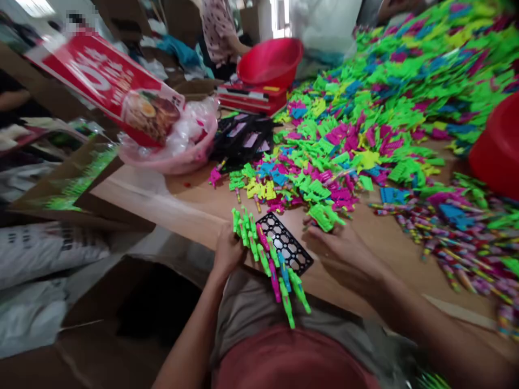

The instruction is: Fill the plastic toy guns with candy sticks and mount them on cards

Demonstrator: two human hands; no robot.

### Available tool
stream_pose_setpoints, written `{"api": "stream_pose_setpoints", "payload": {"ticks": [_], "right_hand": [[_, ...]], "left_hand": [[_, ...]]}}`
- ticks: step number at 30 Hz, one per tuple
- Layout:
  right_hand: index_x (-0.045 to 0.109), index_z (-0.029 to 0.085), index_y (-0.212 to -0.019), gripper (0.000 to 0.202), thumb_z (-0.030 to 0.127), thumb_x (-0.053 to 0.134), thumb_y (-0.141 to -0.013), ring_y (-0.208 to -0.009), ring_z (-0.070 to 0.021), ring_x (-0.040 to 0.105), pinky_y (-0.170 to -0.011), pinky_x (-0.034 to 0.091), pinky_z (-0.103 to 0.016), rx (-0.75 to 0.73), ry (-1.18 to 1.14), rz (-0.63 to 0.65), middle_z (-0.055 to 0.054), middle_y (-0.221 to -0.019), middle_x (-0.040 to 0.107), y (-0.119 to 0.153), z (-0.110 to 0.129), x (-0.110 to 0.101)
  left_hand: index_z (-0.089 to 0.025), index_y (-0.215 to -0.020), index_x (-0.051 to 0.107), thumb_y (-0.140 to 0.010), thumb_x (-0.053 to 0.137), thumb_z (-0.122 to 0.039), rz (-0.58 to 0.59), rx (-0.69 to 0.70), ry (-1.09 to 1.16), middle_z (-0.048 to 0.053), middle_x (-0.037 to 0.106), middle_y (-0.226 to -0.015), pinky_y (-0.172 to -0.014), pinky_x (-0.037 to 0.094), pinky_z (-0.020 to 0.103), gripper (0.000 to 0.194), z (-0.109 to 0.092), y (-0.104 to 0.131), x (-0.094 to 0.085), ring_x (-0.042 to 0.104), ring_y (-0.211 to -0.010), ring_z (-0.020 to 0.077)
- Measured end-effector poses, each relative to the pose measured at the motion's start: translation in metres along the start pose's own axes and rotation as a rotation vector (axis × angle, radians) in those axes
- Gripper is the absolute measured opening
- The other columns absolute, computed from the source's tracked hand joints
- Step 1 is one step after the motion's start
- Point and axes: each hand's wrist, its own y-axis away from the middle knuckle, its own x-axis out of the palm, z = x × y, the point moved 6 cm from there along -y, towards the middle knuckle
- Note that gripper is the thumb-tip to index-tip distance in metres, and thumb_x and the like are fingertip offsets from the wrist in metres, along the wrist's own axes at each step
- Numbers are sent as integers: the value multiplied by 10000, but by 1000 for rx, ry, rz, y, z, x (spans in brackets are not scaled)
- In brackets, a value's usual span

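Note:
My left hand (229, 247) is closed on the left end of a black plastic rack (286, 246) full of round holes, tilted over the table's front edge. Rows of small plastic pieces, mostly lime green (263, 254) with a few pink and blue ones, stand in its near side; the far holes are bare. Between the thumb and fingers of my right hand (344, 246) is a flat lime green plastic piece (324, 217), just right of the rack. Some of those fingers are hidden behind it.
A big heap of green, pink, blue and yellow pieces (389, 97) covers the back right. Crayon-like striped sticks (450, 259) lie at right, below a red tub (497, 148). A pink basket (174, 162) and black racks (243, 140) stand behind. Open cartons (93, 329) sit at left.

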Motion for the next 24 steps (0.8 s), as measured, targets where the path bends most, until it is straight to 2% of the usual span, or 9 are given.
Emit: {"api": "stream_pose_setpoints", "payload": {"ticks": [2,5,8,13,19,24], "right_hand": [[729,208,-1004,270,428,763,-850,-939,-233,701,-910,574,-401,-36,8,20,-71,-993,767,-15,4,20],[726,182,-1065,295,406,733,-873,-847,-216,707,-819,581,-363,15,9,61,-54,-927,772,-33,-5,50],[740,159,-1074,314,388,740,-860,-836,-214,705,-794,564,-345,-4,72,44,-55,-932,780,-45,-12,69],[757,170,-1000,252,388,729,-876,-876,-216,712,-812,540,-326,-98,117,92,-43,-924,781,-58,-3,86],[715,190,-879,236,420,681,-921,-780,-207,691,-703,494,-287,-167,280,137,-32,-808,730,-67,8,96],[635,209,-911,70,183,571,-927,-783,-183,648,-712,463,-262,-305,446,201,-28,-850,701,-67,10,110]], "left_hand": [[-176,-754,660,-797,593,-230,42,-4,9,96,677,-913,-892,505,383,96,1,1,2,600,-968,251],[-180,-810,688,-804,610,-197,78,1,28,104,685,-996,-964,497,407,80,2,2,2,600,-1029,257],[-183,-826,710,-840,610,-219,94,27,23,106,686,-1013,-1056,455,448,108,2,2,3,591,-1082,269],[-194,-907,742,-870,594,-268,82,36,-27,101,689,-1024,-1043,440,461,169,1,3,4,584,-1071,276],[-202,-974,752,-883,571,-271,83,45,-47,95,694,-998,-936,444,438,214,0,4,4,583,-1001,267],[-223,-1057,743,-899,566,-277,89,83,-21,96,713,-1094,-963,427,444,244,6,5,6,597,-1045,272]]}}
